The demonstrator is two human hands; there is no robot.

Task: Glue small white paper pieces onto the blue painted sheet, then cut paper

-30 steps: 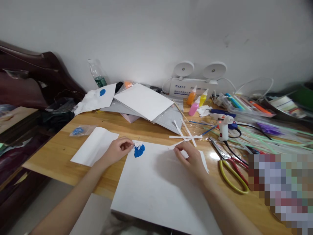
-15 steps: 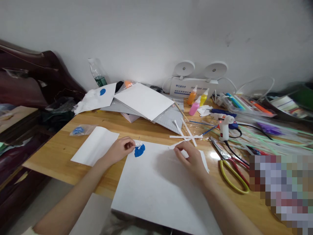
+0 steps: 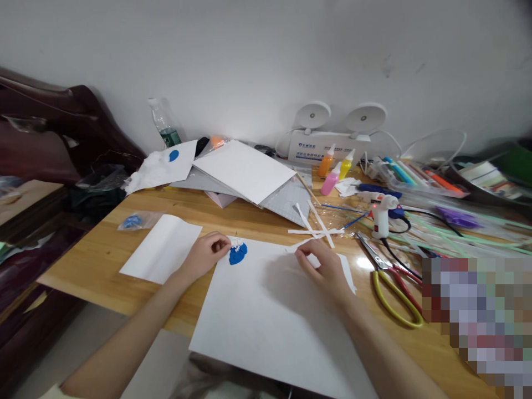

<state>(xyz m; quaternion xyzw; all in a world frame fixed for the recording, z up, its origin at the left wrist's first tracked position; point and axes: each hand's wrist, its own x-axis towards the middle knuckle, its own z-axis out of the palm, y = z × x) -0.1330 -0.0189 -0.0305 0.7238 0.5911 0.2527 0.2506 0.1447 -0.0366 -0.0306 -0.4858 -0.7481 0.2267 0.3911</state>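
A large white sheet (image 3: 266,327) lies in front of me. Near its far left corner is a flat blue patch (image 3: 238,256), apparently clay, with small white bits (image 3: 236,243) along its top. My left hand (image 3: 206,252) is closed in a pinch at that corner, its fingertips against the left side of the bits; what they grip is too small to make out. Over the sheet's far right part, my right hand (image 3: 322,266) has thumb and forefinger pressed together. Anything between them is hidden.
Scissors (image 3: 386,271) and a glue gun (image 3: 380,216) with its cord lie to the right. White paper strips (image 3: 313,227) cross beyond the sheet. Folded paper (image 3: 162,249) is at left; paint bottles (image 3: 331,180) and stacked boards (image 3: 245,172) stand behind.
Both hands stay in nearly the same places and keep their pinched shape. Only a very slight shift of the view shows.
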